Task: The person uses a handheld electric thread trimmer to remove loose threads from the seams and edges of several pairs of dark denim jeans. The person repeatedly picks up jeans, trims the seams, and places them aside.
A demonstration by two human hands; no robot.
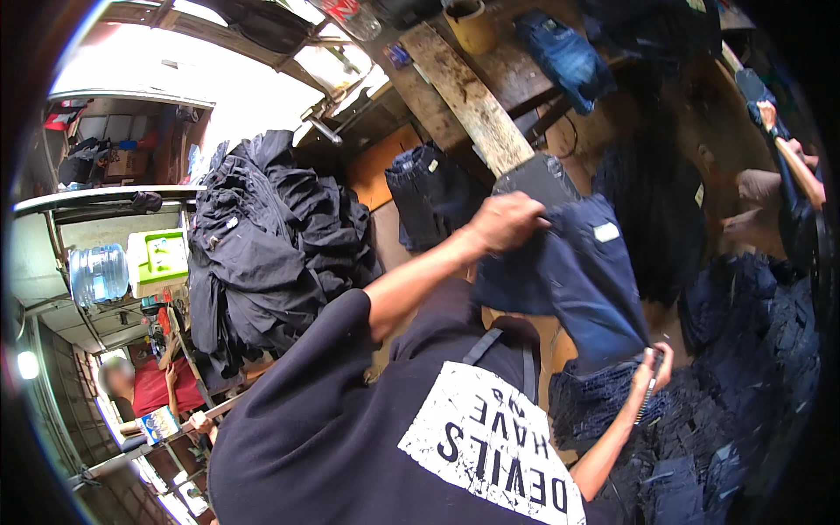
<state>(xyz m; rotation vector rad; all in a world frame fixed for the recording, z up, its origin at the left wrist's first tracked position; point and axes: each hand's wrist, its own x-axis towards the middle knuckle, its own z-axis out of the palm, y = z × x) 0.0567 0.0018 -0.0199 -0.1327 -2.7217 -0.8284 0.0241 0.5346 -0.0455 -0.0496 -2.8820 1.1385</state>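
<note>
A pair of dark blue trousers [588, 271] with a small white label hangs stretched between my hands. My left hand [507, 223] is closed on its upper edge, beside the dark padded end [547, 175] of a wooden board [468, 101]. Lower and to the right, my right hand [652, 369] is at the garment's bottom corner. A slim dark tool [646, 401] lies along its fingers and palm; its kind is not clear. Part of the trousers is hidden behind my left hand and forearm.
A big heap of black garments [271, 245] stands at left. Stacked dark blue jeans [682, 437] fill the lower right. Folded jeans [564, 57] and a yellow container [471, 26] rest on the worktable [420, 96]. Another person's arm [796, 162] shows at far right; a person in red [162, 389] is at far left.
</note>
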